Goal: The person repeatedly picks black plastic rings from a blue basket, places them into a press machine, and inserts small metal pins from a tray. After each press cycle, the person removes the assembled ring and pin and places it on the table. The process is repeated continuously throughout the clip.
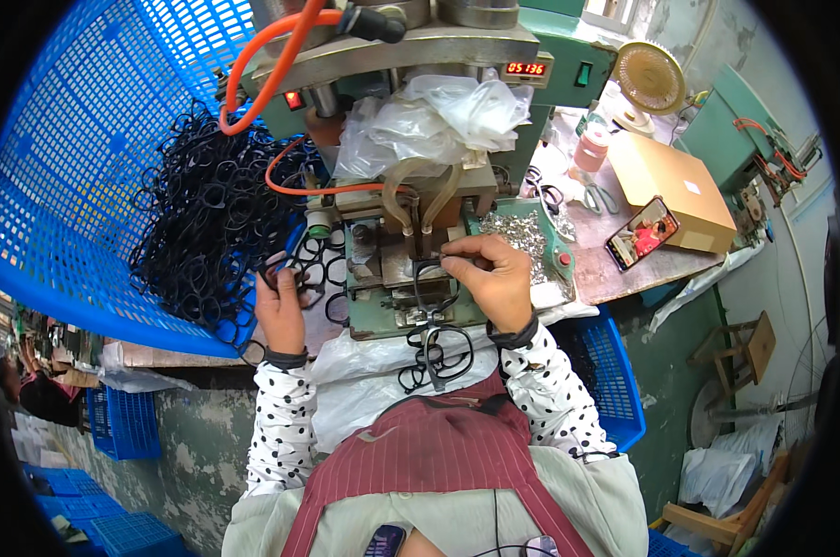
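My right hand (492, 280) rests on the bed of a green press machine (383, 306), fingertips pinching a small metal part at a black eyeglass frame (426, 290) lying in the jig. My left hand (279, 306) grips another black eyeglass frame (295, 267) at the edge of a big heap of black frames (206, 223) in a blue plastic crate (77, 167). More black frames (436, 353) hang off the machine's front edge above my lap.
An orange hose (271, 74) and a crumpled clear plastic bag (439, 121) sit above the jig. A tray of small silver parts (522, 237), scissors (598, 197), a cardboard box (671, 186), a phone (641, 232) and a small fan (650, 76) lie to the right.
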Motion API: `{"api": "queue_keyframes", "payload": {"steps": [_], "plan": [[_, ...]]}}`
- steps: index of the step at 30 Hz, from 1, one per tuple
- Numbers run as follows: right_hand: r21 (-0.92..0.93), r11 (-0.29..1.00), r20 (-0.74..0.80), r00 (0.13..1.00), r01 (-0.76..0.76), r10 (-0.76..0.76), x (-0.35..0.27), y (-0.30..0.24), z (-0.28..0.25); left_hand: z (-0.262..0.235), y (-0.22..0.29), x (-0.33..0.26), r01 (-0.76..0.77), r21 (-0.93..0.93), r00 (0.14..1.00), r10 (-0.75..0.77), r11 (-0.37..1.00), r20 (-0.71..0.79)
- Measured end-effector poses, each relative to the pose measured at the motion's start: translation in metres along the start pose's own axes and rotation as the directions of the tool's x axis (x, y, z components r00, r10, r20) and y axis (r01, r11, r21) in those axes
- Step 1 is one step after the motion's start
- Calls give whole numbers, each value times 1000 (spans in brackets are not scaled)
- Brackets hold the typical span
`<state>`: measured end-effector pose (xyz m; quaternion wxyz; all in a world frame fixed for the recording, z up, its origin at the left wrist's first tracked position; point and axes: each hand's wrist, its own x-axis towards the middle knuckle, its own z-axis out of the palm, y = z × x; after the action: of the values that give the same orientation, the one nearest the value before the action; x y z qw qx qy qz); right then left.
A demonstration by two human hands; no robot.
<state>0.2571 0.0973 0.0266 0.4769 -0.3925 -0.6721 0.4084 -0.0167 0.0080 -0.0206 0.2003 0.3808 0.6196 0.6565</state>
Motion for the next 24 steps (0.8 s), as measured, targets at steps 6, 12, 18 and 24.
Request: {"api": "queue_keyframes", "payload": {"steps": [6, 12, 18, 24], "plan": [[217, 976, -100, 995, 2, 20, 3, 5, 32, 25, 42, -22, -315, 48, 942, 306, 948, 135], [327, 945, -119, 993, 19, 22, 5, 3, 50, 38, 88, -20, -473, -25, 865, 470, 881, 176], [422, 906, -173, 984, 28, 50, -2, 9, 56, 58, 122, -2, -335, -57, 928, 340, 941, 151], [444, 891, -221, 975, 90, 12, -1, 12, 57, 59, 120, -3, -292, -126, 938, 310, 948, 154]]}}
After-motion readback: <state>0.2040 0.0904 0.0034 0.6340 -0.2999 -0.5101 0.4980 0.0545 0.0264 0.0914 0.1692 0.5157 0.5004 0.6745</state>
